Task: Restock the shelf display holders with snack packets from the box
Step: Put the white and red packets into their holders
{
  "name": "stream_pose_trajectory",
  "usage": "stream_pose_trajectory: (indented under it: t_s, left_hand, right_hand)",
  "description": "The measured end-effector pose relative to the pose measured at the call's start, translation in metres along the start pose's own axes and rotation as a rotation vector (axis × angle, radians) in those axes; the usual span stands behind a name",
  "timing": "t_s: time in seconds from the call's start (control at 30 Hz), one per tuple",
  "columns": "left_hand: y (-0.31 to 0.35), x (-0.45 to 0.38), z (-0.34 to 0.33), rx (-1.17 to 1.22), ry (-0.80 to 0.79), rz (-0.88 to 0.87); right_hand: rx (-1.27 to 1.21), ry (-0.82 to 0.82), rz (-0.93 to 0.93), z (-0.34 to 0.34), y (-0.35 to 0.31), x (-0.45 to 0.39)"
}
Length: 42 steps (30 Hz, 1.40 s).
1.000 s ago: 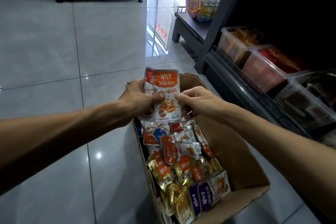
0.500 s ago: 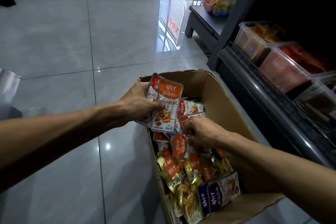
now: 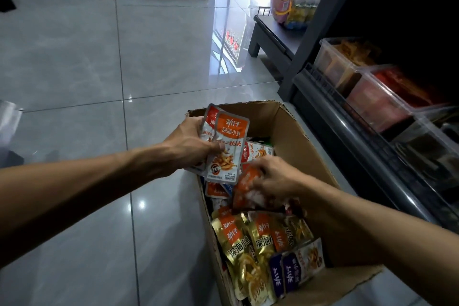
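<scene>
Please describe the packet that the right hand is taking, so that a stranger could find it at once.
Look at the open cardboard box on the floor beside the shelf. Over its middle, the right hand grips one orange packet, tilted and blurred. Unlike the gold and purple packets nearer the camera, it is lifted above the pile.

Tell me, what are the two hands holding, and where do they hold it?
The left hand holds a small stack of orange packets by its left edge. The right hand grips a blurred orange packet by its top.
</scene>
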State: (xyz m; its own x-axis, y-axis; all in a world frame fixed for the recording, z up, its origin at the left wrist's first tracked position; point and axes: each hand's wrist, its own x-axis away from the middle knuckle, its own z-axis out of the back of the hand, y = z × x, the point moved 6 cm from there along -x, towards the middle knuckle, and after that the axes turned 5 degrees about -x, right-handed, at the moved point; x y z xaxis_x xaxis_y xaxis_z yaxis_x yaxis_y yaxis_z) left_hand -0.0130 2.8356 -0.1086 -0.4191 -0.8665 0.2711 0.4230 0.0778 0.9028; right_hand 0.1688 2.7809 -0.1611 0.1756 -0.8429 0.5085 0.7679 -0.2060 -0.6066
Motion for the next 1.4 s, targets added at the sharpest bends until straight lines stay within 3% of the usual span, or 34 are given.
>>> stream_pose_trajectory:
  t_s: [0.1, 0.27, 0.47, 0.7, 0.8, 1.0, 1.23, 1.4]
  left_hand:
    - [-0.002, -0.002, 0.003, 0.004, 0.066, 0.006]
    - [0.001, -0.009, 0.01, 0.032, 0.209, -0.006]
    - [0.023, -0.012, -0.008, 0.14, 0.133, -0.02]
    - [0.079, -0.013, -0.044, 0.521, -0.106, -0.021]
    - [0.108, -0.015, -0.052, 0.514, -0.19, -0.063]
    - [0.161, -0.03, -0.07, 0.543, -0.157, -0.084]
    - [0.239, -0.05, -0.082, 0.544, -0.031, -0.088]
    - [0.307, -0.041, -0.115, 0.617, -0.141, -0.119]
  right_hand:
    - [-0.334, 0.075, -0.058, 0.028, 0.001, 0.007]
    - [-0.611, 0.24, -0.04, 0.069, -0.001, 0.022]
    - [-0.828, 0.372, 0.005, 0.102, -0.009, 0.049]
    - [-0.942, 0.634, 0.042, 0.124, -0.026, 0.078]
    - [-1.01, 0.73, 0.079, 0.143, -0.032, 0.094]
    - [-1.183, 0.892, 0.079, 0.199, -0.032, 0.135]
    - [-1.111, 1.067, 0.089, 0.289, -0.025, 0.196]
    - [-1.065, 1.046, 0.111, 0.325, -0.031, 0.224]
